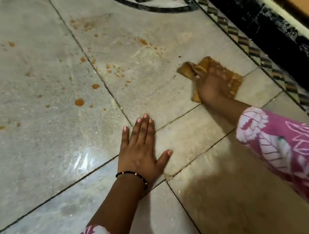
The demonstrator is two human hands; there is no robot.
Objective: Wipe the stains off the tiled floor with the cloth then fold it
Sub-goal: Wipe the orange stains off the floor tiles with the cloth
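- Pressing down on the brown cloth [213, 77], our right hand [210, 88] looks to have its fingers curled over the bunched fabric, though motion blur hides the fingertips.
- We see the cloth lying flat on the tiled floor [35, 154], just beside the patterned border strip [238, 38], with one corner folded up to the left of the hand.
- Our left hand [140, 149] rests flat on the tiles, fingers straight and spread, gripping nothing; a dark beaded bracelet [136, 176] circles its wrist.
- Orange stains [79, 102] dot the tiles to the left of the cloth, well apart from it.
- Both our arms wear pink sleeves [305, 154] with white leaf print.
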